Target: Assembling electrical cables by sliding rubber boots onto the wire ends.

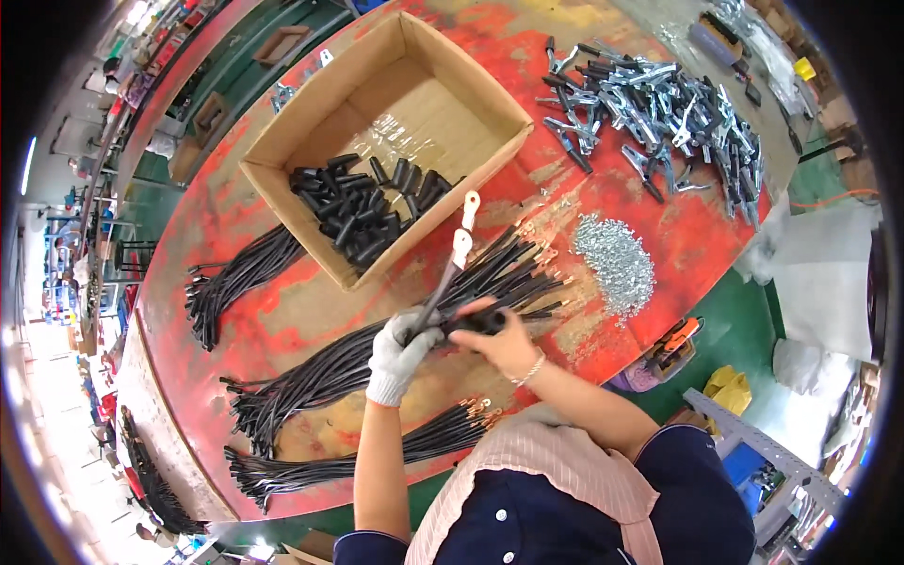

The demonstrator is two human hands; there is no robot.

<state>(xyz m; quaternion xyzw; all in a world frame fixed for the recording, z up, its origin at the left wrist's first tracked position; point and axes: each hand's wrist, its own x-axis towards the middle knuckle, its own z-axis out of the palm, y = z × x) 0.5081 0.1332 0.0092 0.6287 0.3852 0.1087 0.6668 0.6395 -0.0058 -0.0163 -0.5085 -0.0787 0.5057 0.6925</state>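
Black cable (pixel 435 299) with a white-tipped lug sits mid-frame over the red bench (pixel 235 320), the gloved left hand (pixel 400 350) closed on it while the bare right hand (pixel 504 341) holds a black sleeve (pixel 482 322), apparently mid-fitting, needing steady alignment.

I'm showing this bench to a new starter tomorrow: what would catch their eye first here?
Probably the worn red tabletop itself, with an open cardboard box of short black rubber sleeves near its middle. At the far right lies a big heap of shiny metal spring clamps, with a small pile of silver terminals nearer. In the foreground, the white-gloved left hand and bare right hand hold a black cable with a metal lug and a black sleeve.
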